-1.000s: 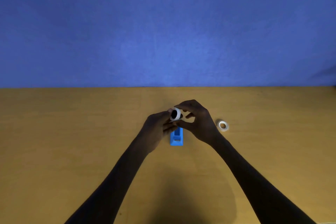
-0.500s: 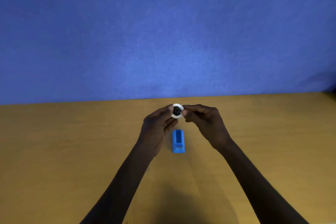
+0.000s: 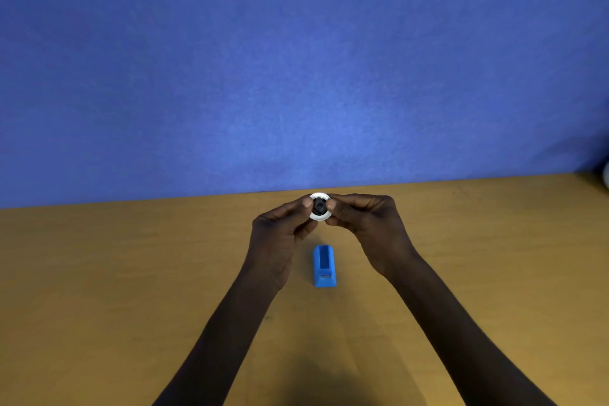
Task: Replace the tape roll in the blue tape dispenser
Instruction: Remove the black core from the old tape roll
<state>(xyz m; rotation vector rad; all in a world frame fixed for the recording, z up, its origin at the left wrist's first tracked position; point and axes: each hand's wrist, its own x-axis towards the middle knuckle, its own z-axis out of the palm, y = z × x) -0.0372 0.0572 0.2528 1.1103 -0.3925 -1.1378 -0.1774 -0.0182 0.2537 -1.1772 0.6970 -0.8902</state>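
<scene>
Both forearms are bare from the bottom edge of the view up to the left hand [image 3: 280,241] and right hand [image 3: 369,227], with no sleeve, watch, ring or glove showing.

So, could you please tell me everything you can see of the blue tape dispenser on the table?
The blue tape dispenser looks like moulded plastic: a small, narrow block, rounded at its far end. A deep open slot runs along its top with no roll in it, and a small lip sits at its near end. It stands upright on the wooden table, lengthwise toward the camera, between the two forearms. Nothing touches it except the table.
</scene>
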